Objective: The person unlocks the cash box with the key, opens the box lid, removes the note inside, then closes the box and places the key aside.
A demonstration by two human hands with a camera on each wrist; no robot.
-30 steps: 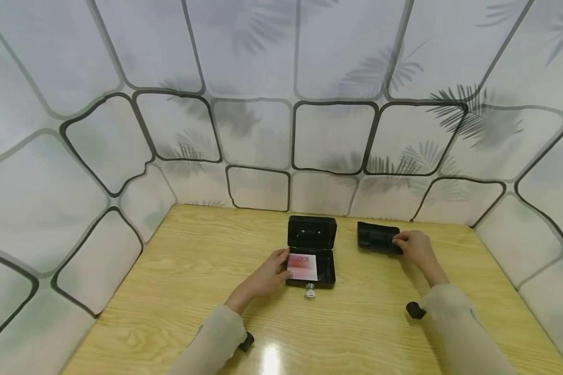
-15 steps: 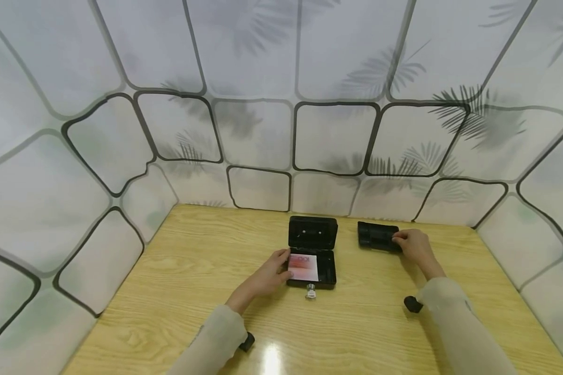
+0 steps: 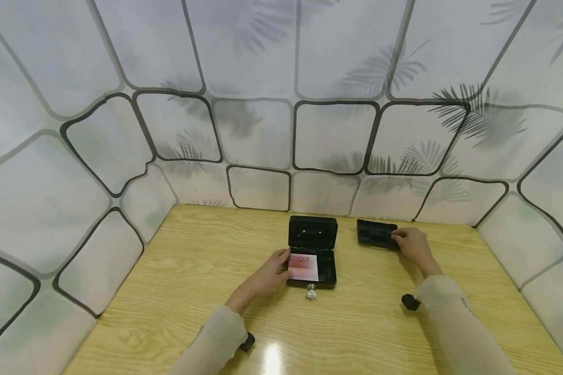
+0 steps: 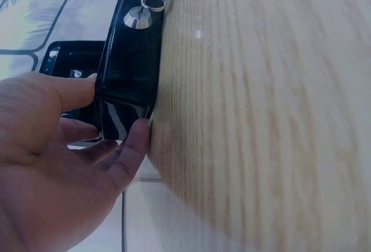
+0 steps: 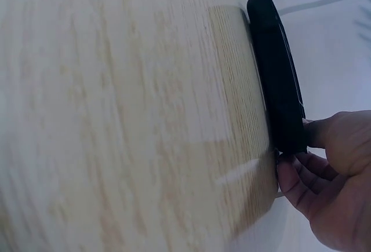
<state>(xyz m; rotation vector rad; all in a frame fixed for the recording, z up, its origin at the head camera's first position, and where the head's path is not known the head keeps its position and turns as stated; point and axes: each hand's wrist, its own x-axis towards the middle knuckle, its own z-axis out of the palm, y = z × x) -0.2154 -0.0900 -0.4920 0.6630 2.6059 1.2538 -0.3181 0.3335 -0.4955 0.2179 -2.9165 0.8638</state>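
Observation:
A small black cash box (image 3: 327, 268) stands on the table with its lid (image 3: 312, 232) raised. A pink stack of banknotes marked 100 (image 3: 303, 267) lies in its left part. At the box's left side is my left hand (image 3: 268, 274), thumb over the rim and fingers against the outer wall; the left wrist view shows this hand (image 4: 64, 142) gripping the end of the box. A key with a ring (image 4: 152, 2) sits in the front lock (image 4: 138, 18). Farther right, my right hand (image 3: 414, 245) pinches the right end of a black coin tray (image 3: 374, 233), also seen as a tray (image 5: 278, 72) edge-on in the right wrist view.
The wooden table (image 3: 192, 312) ends at a patterned backdrop (image 3: 258, 135) behind the box and tray. Bare tabletop separates the box from the tray. A black wrist device (image 3: 246, 342) is under the left sleeve, another wrist device (image 3: 410, 302) under the right.
My right hand and the coin tray have shifted slightly back and to the left. The left hand, cash box and banknotes stay where they were.

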